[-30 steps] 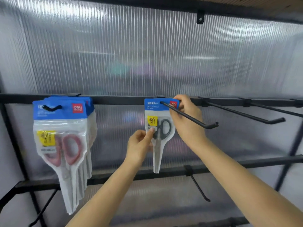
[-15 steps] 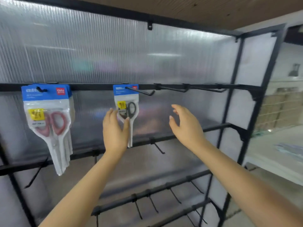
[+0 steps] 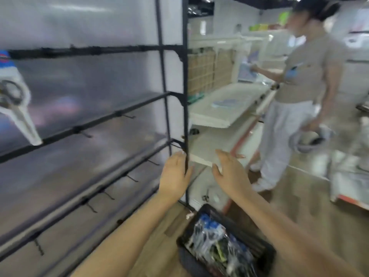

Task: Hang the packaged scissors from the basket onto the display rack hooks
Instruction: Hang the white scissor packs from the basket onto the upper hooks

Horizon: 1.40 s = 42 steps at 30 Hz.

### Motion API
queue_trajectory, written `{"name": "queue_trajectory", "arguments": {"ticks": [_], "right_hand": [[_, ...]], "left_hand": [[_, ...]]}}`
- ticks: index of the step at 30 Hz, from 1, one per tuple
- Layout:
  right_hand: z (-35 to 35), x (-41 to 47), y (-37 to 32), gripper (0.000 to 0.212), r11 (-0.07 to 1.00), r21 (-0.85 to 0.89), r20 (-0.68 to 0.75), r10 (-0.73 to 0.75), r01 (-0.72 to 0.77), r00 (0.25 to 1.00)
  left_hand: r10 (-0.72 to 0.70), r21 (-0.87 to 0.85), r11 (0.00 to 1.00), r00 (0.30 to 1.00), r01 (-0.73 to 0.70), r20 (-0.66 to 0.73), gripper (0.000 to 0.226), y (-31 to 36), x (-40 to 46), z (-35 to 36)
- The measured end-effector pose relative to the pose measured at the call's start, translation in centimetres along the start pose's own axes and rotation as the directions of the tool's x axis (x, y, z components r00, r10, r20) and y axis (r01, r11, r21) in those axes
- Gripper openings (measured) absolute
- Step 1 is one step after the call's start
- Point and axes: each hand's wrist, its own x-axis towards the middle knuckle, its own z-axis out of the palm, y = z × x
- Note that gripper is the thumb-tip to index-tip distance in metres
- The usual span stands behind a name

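Note:
A black basket [image 3: 267, 256] stands on the floor at the lower right, holding several packaged scissors [image 3: 217, 240] in clear plastic with blue cards. One packaged pair of black-handled scissors [image 3: 14, 104] hangs at the far left of the black display rack [image 3: 184, 96]. My left hand [image 3: 174, 176] is in front of the rack's right post, fingers straight and holding nothing. My right hand [image 3: 231, 172] is beside it, also with relaxed straight fingers and nothing in it. Both hands are above the basket. The view is blurred.
Short black hooks [image 3: 127, 116] stick out of the rack's lower bars. White shelving [image 3: 221, 108] stands right of the rack. Another person [image 3: 299, 92] in a grey top and white trousers stands at the right on the wooden floor.
My view has swung right and down, away from the hung scissors. Both hands have dropped from the top bar to the rack's lower right post, and the basket has come into view.

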Motion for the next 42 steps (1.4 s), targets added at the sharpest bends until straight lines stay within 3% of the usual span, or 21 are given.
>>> {"name": "queue_trajectory", "arguments": {"ticks": [5,11,15,22,27,33,37,42], "right_hand": [[-1.1,-5.8,8.0,0.041,0.966,-0.076,0.018,0.251,-0.249,0.968],[3.0,-12.0,15.6,0.044,0.851,-0.153,0.062,0.515,-0.502,0.855],[8.5,-15.0,18.7,0.048,0.731,-0.181,0.178,0.683,-0.658,0.709],[17.9,-20.5,23.4,0.045,0.462,-0.203,0.373,0.852,-0.863,0.368],[21.7,-22.7,28.8,0.025,0.331,-0.181,0.339,0.905,-0.926,0.257],[29.2,-24.6,37.8,0.041,0.363,-0.226,0.285,0.912,-0.904,0.295],[36.3,-27.1,42.5,0.046,0.351,-0.179,0.299,0.91,-0.919,0.289],[44.9,-30.0,47.7,0.042,0.255,-0.025,0.313,0.92,-0.966,0.235]], "left_hand": [[0.12,-0.019,0.993,0.952,-0.12,0.281,0.053,3.7,-1.0,8.8],[0.15,-0.079,0.989,0.841,-0.127,0.519,0.049,2.4,-2.2,17.9],[0.115,-0.051,0.993,0.731,-0.108,0.672,0.048,-1.4,-2.3,23.5],[0.029,0.023,0.996,0.551,-0.086,0.834,0.029,-9.4,-3.0,33.2],[0.012,0.058,0.988,0.447,-0.144,0.894,0.03,-12.3,-3.9,40.3],[0.075,0.06,0.945,0.392,-0.321,0.917,0.044,-12.9,-5.0,52.7],[0.082,0.013,0.972,0.392,-0.234,0.916,0.042,-14.6,-7.9,61.6],[0.111,-0.076,0.992,0.395,-0.103,0.912,0.036,-15.6,-11.0,70.8]]}}
